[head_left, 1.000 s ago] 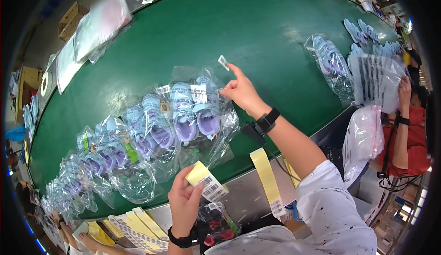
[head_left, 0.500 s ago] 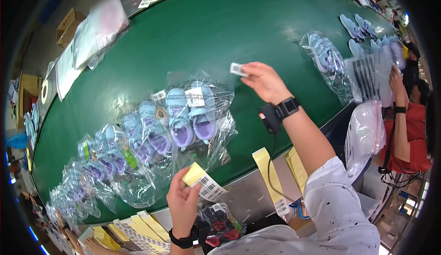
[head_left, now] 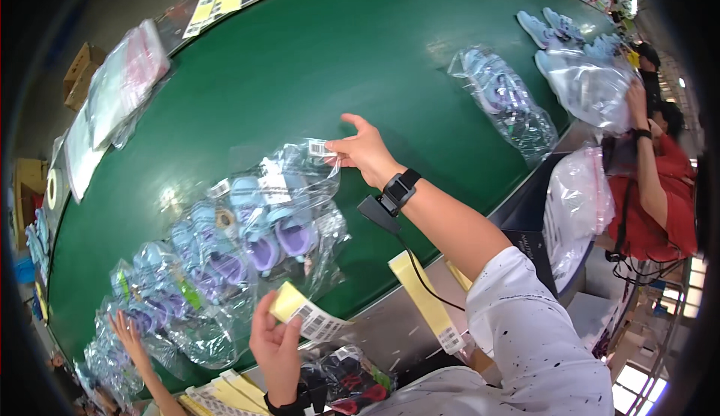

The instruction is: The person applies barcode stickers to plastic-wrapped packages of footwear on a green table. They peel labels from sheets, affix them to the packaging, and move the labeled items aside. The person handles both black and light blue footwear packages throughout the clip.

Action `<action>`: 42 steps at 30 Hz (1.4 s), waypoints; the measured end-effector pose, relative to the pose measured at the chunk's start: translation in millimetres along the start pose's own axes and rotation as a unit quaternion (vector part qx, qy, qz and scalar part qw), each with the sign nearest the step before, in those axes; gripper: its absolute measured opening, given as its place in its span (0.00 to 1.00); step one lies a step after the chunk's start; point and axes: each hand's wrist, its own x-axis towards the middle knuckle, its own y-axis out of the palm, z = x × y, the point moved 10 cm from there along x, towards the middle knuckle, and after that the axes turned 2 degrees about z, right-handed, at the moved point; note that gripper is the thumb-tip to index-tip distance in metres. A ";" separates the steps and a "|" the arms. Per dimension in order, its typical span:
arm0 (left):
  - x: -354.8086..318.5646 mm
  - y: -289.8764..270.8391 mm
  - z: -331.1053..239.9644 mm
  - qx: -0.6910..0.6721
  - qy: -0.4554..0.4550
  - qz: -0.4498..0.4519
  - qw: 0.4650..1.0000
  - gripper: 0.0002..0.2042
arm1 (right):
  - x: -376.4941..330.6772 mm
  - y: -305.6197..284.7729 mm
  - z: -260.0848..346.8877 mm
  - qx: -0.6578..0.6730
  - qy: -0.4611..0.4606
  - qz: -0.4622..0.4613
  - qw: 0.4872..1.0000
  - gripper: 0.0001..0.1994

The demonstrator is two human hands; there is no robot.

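Note:
My left hand (head_left: 276, 348) pinches a strip of barcode stickers (head_left: 322, 324) with yellow backing, held above the table's near edge. Between thumb and fingers, my right hand (head_left: 366, 154) has a small white barcode sticker (head_left: 320, 148); its index finger is stretched out. That sticker is at the upper right corner of a clear plastic bag (head_left: 330, 180). Whether it touches the film, I cannot tell. Inside the bag lies a pair of light blue shoes (head_left: 279, 219) with purple linings. A white label (head_left: 274, 187) shows on top of them.
More bagged shoes (head_left: 157, 285) run to the lower left, where a co-worker's hand (head_left: 129, 337) reaches in. Another bagged pair (head_left: 499, 94) lies right on the green table (head_left: 337, 56). A person in red (head_left: 652, 199) handles a bag (head_left: 589, 90). Sticker strips (head_left: 426, 296) hang at the near edge.
My right hand has moved left and down with its sticker, from over the bare table to the bag's corner. A co-worker's hand now reaches over the bags at left. The whole view has shifted.

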 end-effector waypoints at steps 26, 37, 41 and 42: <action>1.4 50.9 -18.9 0.039 0.040 0.037 0.998 0.13 | -194.2 53.7 76.4 -0.326 -0.302 0.245 0.862 0.10; -4.0 60.6 -34.5 0.059 0.068 -0.020 0.996 0.10 | -221.9 65.8 66.1 -0.259 -0.380 0.201 0.865 0.07; -0.4 74.6 -21.1 -0.001 0.021 0.038 0.999 0.19 | -223.2 64.1 64.1 -0.294 -0.408 0.194 0.842 0.07; 0.7 79.5 -19.5 -0.034 0.010 0.046 0.998 0.22 | -225.7 63.7 69.1 -0.283 -0.404 0.203 0.846 0.06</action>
